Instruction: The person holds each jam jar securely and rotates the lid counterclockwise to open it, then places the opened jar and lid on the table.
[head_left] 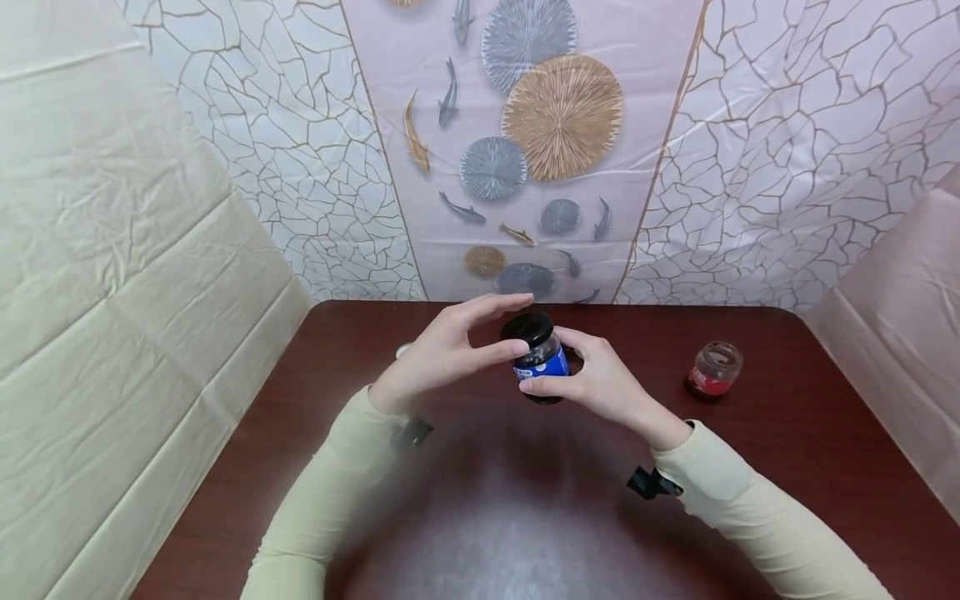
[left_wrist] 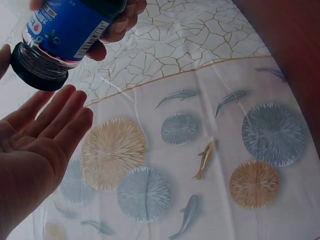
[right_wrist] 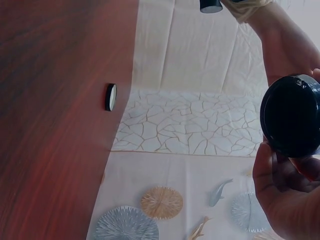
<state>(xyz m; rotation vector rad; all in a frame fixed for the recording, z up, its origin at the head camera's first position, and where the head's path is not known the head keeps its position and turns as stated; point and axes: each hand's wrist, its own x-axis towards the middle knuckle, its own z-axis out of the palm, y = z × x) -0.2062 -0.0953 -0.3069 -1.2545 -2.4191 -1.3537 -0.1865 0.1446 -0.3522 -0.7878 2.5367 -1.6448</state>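
Observation:
A glass jar [head_left: 552,367] with a blue label is held up over the table, tilted, its black lid [head_left: 528,327] on top. My right hand [head_left: 611,383] grips the jar round its label, thumb in front and fingers behind. At the lid is my left hand [head_left: 442,350], its thumb on the near side of the rim. The fingers of that hand [left_wrist: 40,135] stretch out nearly straight beside the lid [left_wrist: 37,75] in the left wrist view. The right wrist view shows one dark round end of the jar [right_wrist: 291,116]; which end, I cannot tell.
On the right of the dark red table [head_left: 517,508] stands a small glass jar [head_left: 715,369] with a red label and an uncovered mouth. A round lid [right_wrist: 111,97] with a pale inside lies on the table, partly behind my left hand in the head view. Patterned cloth hangs behind.

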